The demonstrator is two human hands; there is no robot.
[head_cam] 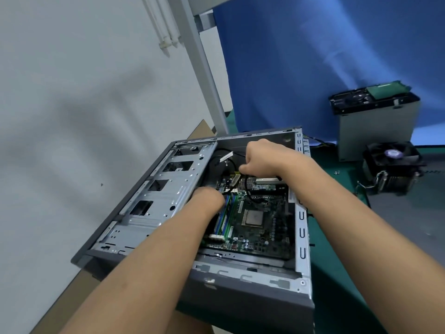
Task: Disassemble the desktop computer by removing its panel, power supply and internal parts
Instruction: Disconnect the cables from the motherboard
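Grey computer case (pixel 240 300) is laid open around both hands. The grip of the left hand (pixel 209 197) cannot be told. A black wire (pixel 238 153) is clenched in the right hand (pixel 262 156), with a fan (pixel 395 162) well right of it.

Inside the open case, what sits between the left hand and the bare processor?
Head view: blue and green memory slots on the motherboard run between the left hand and the processor.

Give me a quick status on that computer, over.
Right hand fisted round a black cable; left hand by the circuit board, fingers hidden. Case open, fan already out.
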